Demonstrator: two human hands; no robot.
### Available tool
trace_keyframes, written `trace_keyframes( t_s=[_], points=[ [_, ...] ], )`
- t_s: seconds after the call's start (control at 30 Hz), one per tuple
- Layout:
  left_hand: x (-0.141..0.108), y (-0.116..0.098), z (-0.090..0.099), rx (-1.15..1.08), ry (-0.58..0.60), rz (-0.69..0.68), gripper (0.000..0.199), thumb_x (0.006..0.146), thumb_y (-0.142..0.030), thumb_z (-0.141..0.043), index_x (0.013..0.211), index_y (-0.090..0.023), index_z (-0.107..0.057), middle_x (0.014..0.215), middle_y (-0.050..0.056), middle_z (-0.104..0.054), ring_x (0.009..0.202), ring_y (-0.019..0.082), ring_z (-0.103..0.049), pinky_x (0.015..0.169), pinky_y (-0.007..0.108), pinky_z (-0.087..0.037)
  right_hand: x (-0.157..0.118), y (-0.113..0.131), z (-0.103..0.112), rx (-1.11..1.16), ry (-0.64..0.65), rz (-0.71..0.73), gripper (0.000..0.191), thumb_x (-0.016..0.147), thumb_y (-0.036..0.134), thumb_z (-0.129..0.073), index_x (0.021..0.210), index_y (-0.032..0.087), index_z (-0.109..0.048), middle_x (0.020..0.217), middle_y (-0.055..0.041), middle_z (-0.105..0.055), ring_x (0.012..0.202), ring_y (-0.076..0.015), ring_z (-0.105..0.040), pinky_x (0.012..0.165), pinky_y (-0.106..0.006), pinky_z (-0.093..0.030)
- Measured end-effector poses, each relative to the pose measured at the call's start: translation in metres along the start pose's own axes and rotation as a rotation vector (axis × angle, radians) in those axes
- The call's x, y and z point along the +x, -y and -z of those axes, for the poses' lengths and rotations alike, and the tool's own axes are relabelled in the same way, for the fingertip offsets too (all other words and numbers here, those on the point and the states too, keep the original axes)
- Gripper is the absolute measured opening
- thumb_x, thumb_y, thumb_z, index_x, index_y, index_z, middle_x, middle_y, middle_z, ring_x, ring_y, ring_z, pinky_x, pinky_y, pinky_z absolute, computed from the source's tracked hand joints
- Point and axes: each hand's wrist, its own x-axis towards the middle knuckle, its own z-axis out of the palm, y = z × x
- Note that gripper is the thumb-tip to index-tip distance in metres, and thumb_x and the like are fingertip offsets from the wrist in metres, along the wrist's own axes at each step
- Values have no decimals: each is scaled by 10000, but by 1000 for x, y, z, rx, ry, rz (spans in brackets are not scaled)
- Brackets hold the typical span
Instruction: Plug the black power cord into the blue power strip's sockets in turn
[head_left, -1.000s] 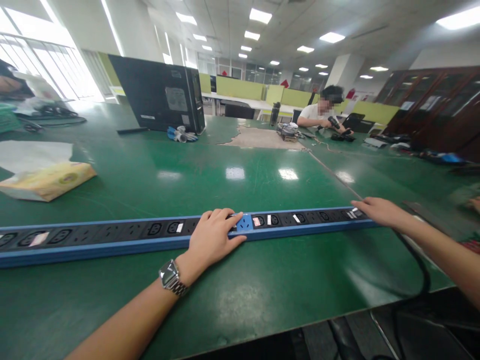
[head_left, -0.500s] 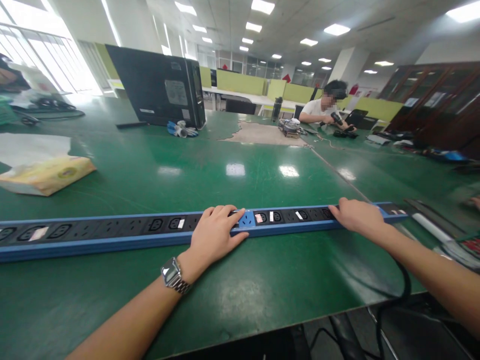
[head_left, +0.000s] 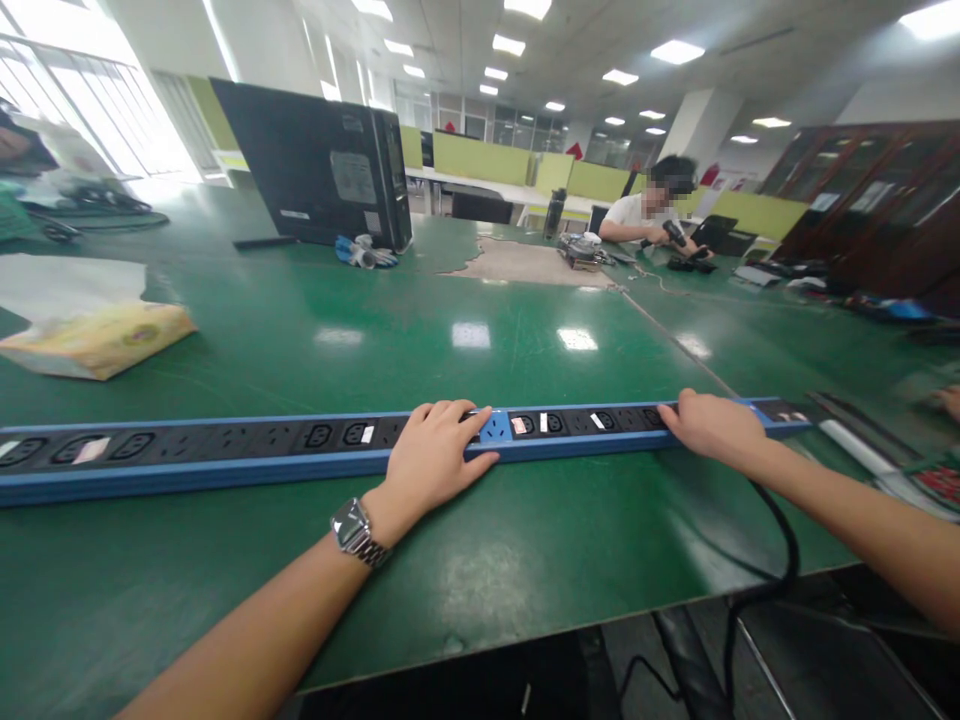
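Note:
A long blue and black power strip (head_left: 277,437) lies across the green table in front of me, its row of sockets facing up and its left end cut off by the view. My left hand (head_left: 435,450) grips it near the middle, fingers over the top and far edge, thumb at the near side beside a blue socket (head_left: 493,428). Near the right end, my right hand (head_left: 712,425) is closed around the strip, its fingertips partly hidden. Below that hand a black cable (head_left: 791,555) loops down past the table edge.
On the left lies a tissue pack (head_left: 112,340). Farther back stand a black computer case (head_left: 315,170) and blue-grey gloves (head_left: 365,252). A co-worker (head_left: 637,215) sits across the table handling a dark object. Long bars and a white tube (head_left: 855,450) lie at right.
Both hands keep their places on the power strip. The strip's left part appears slightly higher in view, and the cable loop has swung a little to the left.

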Motion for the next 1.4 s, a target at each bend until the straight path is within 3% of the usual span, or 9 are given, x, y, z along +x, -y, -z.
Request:
trace_keyframes(
  t_s=[0.23, 0.33, 0.47, 0.53, 0.63, 0.8, 0.9, 1.17, 1.4],
  points=[
    [-1, 0, 0, 10, -3, 8, 531, 860, -506, -587, 1314, -233, -560, 1270, 78, -609, 1155, 276, -533, 990, 453, -384, 20, -5, 12, -29, 183, 95, 601, 950, 528, -276, 1026, 68, -654, 1101, -250, -669, 1032, -368, -652, 838, -456, -488],
    [-1, -1, -1, 7, -13, 2, 528, 862, -503, -584, 1311, -227, -561, 1268, 79, -607, 1154, 274, -531, 989, 448, -384, 11, -4, 6, -23, 96, 86, 587, 959, 522, -263, 1012, 72, -637, 1022, -239, -685, 977, -357, -669, 806, -445, -496],
    [-1, -1, -1, 11, -12, -3, 533, 861, -501, -585, 1313, -220, -558, 1269, 79, -601, 1153, 274, -526, 991, 450, -380, -9, 4, -7, -22, -107, -41, 600, 966, 524, -206, 1016, 78, -605, 855, -222, -687, 835, -368, -690, 703, -450, -506],
    [-1, -1, -1, 13, -11, 0, 533, 863, -502, -581, 1316, -222, -557, 1269, 78, -600, 1151, 274, -524, 990, 450, -380, -12, 6, -9, -10, -125, -75, 609, 962, 534, -202, 1016, 76, -599, 828, -224, -683, 809, -373, -690, 683, -447, -504],
    [-1, -2, -1, 15, -12, 1, 535, 866, -512, -572, 1317, -224, -557, 1265, 78, -599, 1146, 273, -522, 989, 448, -378, -4, 2, -6, 6, -30, -54, 593, 954, 535, -228, 1011, 82, -606, 887, -233, -687, 865, -372, -685, 719, -445, -498],
    [-1, -3, 0, 22, -12, 6, 537, 866, -524, -572, 1316, -232, -557, 1249, 77, -602, 1130, 271, -525, 983, 441, -378, 23, -11, 6, -15, 173, 102, 561, 953, 517, -249, 996, 102, -625, 1058, -222, -678, 997, -343, -655, 811, -417, -473],
    [-2, -4, 0, 28, -23, 6, 533, 867, -528, -573, 1311, -234, -559, 1241, 78, -604, 1124, 271, -526, 971, 434, -379, 29, -14, 9, -17, 221, 167, 546, 955, 504, -257, 979, 108, -632, 1073, -211, -678, 1012, -323, -648, 827, -393, -460],
    [-1, -5, -1, 27, -23, 15, 538, 862, -540, -577, 1300, -228, -568, 1214, 77, -615, 1112, 268, -526, 968, 430, -372, -3, -10, -9, 100, -15, -70, 639, 919, 622, -228, 1007, 158, -657, 901, -173, -694, 860, -321, -665, 690, -381, -461],
    [-1, -5, -1, 12, -30, 15, 540, 860, -538, -579, 1298, -221, -571, 1212, 86, -612, 1112, 271, -521, 971, 434, -368, -24, 0, -31, 456, -258, -349, 634, 912, 622, -274, 1151, 188, -670, 945, -159, -702, 897, -323, -650, 684, -365, -439]
  ],
)
